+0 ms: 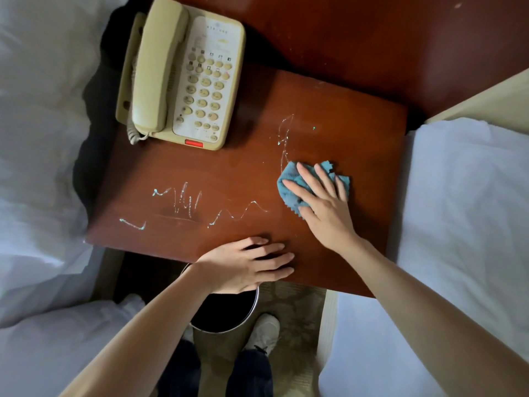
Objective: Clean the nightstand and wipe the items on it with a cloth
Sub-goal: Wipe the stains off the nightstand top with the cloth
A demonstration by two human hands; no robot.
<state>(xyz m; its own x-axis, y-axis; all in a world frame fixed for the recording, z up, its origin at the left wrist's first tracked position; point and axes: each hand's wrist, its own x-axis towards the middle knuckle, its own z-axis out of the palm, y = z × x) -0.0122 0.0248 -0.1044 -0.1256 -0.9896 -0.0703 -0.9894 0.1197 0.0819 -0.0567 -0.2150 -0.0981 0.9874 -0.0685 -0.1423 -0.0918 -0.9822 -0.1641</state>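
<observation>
Nightstand (229, 167) wipe-down under way between two beds made up in white bedding (37, 138). Nearest the camera, a dark waste bin (226, 313) and a pale shoe (264, 330) stand on the floor below the tabletop's near edge. On that edge the person's left hand (249, 265) lies flat, fingers straight, holding nothing and steadying the body. Just beyond, across the near left of the reddish-brown top, run pale bluish squiggles (183, 202) of some smeared substance (what it is cannot be told), not yet wiped. Right of centre, the right hand (323, 202) presses a crumpled blue cloth (289, 179) onto the wood with spread, straight fingers, not clenched round it. The cloth sits at the near end of another thin streak (286, 138) that runs away toward the far side. At the far left stands a cream telephone (183, 73), handset in its cradle, apparently untouched.

By this view the job is in its early part: every visible streak awaits the cloth, as does the phone. Keypad digits can be made out; the faint line of lettering at the faceplate's top is too blurred to read.
</observation>
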